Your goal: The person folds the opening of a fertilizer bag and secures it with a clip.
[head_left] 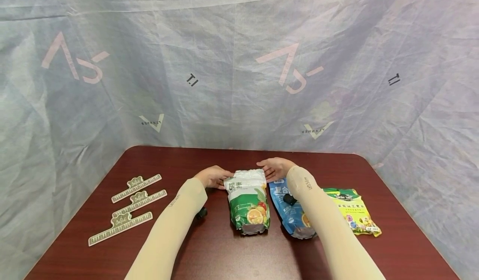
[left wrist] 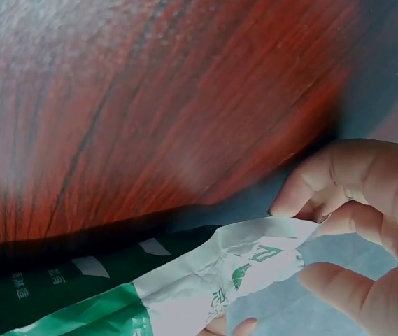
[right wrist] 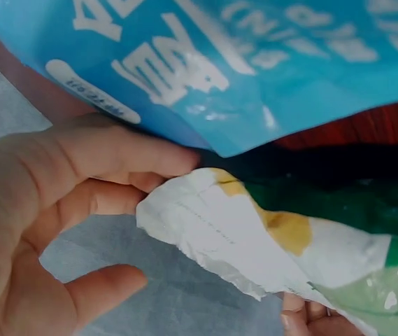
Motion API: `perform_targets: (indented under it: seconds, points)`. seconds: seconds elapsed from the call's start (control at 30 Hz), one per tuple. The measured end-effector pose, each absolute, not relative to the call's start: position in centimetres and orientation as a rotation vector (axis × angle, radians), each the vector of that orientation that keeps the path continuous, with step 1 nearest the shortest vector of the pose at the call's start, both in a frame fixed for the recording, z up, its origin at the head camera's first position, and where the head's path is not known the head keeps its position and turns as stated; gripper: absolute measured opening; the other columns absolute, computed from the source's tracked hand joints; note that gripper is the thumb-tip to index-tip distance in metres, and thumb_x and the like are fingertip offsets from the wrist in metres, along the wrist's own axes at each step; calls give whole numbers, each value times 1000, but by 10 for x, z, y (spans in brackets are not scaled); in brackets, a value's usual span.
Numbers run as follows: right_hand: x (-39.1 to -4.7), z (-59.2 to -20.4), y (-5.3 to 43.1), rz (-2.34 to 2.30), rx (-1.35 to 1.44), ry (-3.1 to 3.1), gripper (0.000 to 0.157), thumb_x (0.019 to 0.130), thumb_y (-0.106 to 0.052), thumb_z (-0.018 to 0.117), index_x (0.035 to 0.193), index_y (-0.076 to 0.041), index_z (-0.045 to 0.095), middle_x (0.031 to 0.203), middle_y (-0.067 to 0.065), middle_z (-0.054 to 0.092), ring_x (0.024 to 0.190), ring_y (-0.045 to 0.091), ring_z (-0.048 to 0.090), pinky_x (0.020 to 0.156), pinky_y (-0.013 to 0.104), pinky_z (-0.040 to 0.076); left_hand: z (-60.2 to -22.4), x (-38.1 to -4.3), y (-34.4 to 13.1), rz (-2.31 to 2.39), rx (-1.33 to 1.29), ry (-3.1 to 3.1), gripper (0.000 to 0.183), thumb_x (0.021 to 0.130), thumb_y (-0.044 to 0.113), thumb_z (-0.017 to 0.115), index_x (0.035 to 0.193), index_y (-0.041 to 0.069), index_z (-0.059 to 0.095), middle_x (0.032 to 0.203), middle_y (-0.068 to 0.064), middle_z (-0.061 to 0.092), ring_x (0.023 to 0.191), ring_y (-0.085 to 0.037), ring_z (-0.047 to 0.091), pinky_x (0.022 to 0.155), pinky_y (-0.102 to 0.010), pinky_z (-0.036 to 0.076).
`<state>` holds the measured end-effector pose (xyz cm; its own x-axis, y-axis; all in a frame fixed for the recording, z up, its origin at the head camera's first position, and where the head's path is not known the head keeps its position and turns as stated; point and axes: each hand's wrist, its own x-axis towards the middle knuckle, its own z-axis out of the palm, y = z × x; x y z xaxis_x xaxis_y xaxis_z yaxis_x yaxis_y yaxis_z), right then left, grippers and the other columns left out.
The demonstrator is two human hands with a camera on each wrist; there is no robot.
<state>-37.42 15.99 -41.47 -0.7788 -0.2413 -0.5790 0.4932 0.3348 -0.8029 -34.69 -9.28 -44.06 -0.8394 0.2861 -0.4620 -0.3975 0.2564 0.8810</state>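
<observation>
A green and white fertilizer bag point(head_left: 248, 207) with pictured oranges lies at mid-table, its white top folded or creased at the far end. My left hand point(head_left: 214, 177) touches the bag's upper left corner; in the left wrist view the fingers point(left wrist: 356, 175) bend at the white corner and the thumb stands apart. On the other side, my right hand point(head_left: 276, 168) has its fingers point(right wrist: 125, 157) against the white upper right edge, thumb spread away. Beside it lies a blue bag point(head_left: 286, 213), partly hidden under the right forearm.
A yellow and green bag point(head_left: 351, 211) lies farther right, partly behind the right sleeve. Three pale ruler-like sealing clips with ornamental tops, the nearest clip point(head_left: 120, 228) among them, are spread at left on the dark red table point(head_left: 224, 259). A grey cloth point(head_left: 232, 84) hangs behind.
</observation>
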Motion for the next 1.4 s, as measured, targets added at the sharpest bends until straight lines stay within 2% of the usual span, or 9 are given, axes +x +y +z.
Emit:
perform_targets:
  seconds: [0.1, 0.2, 0.33, 0.43, 0.6, 0.7, 0.83, 1.07, 1.4]
  points:
    - [-374, -416, 159, -1498, 222, 1991, 59, 86, -27, 64, 129, 4, 39, 119, 26, 43, 107, 38, 49, 82, 42, 48, -442, -347, -92, 1612, -74, 2015, 27, 86, 18, 64, 107, 0, 63, 114, -12, 49, 72, -17, 53, 62, -30, 49]
    - [-373, -417, 158, -1500, 219, 1999, 69, 82, -24, 70, 134, 2, 33, 123, 27, 42, 108, 39, 48, 80, 42, 49, -443, -347, -91, 1587, -54, 2042, 27, 85, 19, 65, 107, 1, 65, 101, -8, 49, 69, -16, 48, 60, -30, 48]
    - [-374, -419, 155, -1486, 224, 2009, 84, 78, -21, 74, 141, -3, 21, 130, 27, 37, 112, 40, 46, 77, 41, 49, -443, -345, -91, 1543, -23, 2094, 31, 85, 22, 66, 110, 3, 63, 103, -5, 50, 71, -16, 44, 60, -30, 47]
    - [-374, -422, 153, -1461, 223, 2036, 87, 77, -18, 75, 143, -4, 21, 132, 27, 37, 110, 40, 47, 75, 40, 50, -443, -344, -89, 1506, 9, 2127, 29, 86, 23, 65, 108, 3, 64, 101, -5, 52, 72, -15, 44, 61, -31, 48]
    - [-375, -424, 152, -1406, 197, 2086, 72, 77, -14, 75, 136, -1, 36, 132, 26, 39, 105, 37, 50, 74, 39, 51, -441, -340, -86, 1479, 36, 2159, 21, 87, 22, 63, 97, 3, 65, 83, -3, 51, 67, -14, 43, 61, -31, 48]
    - [-374, -422, 151, -1355, 166, 2123, 62, 78, -15, 73, 131, 0, 45, 132, 24, 40, 104, 35, 51, 75, 38, 51, -440, -339, -84, 1461, 42, 2197, 20, 87, 23, 64, 93, 4, 65, 84, -3, 53, 70, -14, 45, 60, -32, 47]
    - [-371, -417, 148, -1298, 129, 2172, 56, 79, -16, 73, 127, 0, 49, 130, 22, 43, 100, 32, 54, 77, 39, 50, -440, -340, -82, 1422, 46, 2257, 20, 86, 24, 65, 90, 5, 65, 87, -4, 53, 73, -15, 47, 58, -31, 47]
    - [-373, -418, 145, -1222, 78, 2245, 41, 78, -17, 73, 113, 0, 57, 121, 17, 50, 88, 28, 58, 72, 38, 52, -441, -340, -80, 1391, 54, 2301, 20, 86, 24, 66, 88, 5, 66, 85, -3, 54, 70, -15, 47, 56, -30, 47]
    - [-370, -415, 140, -1154, 18, 2321, 44, 78, -16, 73, 116, 1, 58, 136, 19, 41, 89, 28, 60, 70, 37, 52, -439, -335, -78, 1332, 50, 2399, 22, 86, 25, 65, 80, 5, 67, 78, -1, 53, 65, -13, 46, 58, -33, 48]
